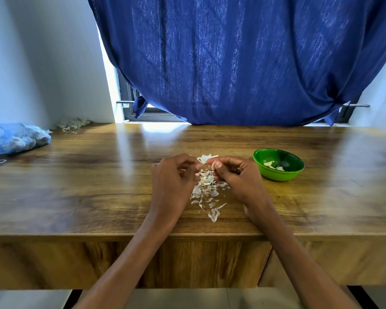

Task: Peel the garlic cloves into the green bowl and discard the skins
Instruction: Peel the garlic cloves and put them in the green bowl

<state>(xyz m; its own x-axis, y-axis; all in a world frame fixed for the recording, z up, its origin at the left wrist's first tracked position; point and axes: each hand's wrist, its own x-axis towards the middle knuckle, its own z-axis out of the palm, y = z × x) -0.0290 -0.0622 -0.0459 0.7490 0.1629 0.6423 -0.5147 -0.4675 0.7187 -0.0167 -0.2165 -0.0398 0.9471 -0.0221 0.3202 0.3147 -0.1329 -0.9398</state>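
At mid-table, just left of the green bowl, we work a garlic clove btwn both hands. Our right hand pinches the clove at its fingertips; our left hand has fingers curled toward it, prob. pulling at skin, tho we can't tell exactly what it grips. So we judge the step as mid-peel on one clove, w/ the task only partly done.

Next move, as we see it: strip the last skin off, then carry the bare clove a short way right and drop it in the bowl w/o dragging flakes along.

Skins lie in a loose scatter on the table under and in front of our hands, not yet discarded. The bowl holds a few pale peeled cloves at its bottom. At far left sits a blue mesh bag w/ lumpy contents, likely more garlic; another skin heap lies in the back corner.
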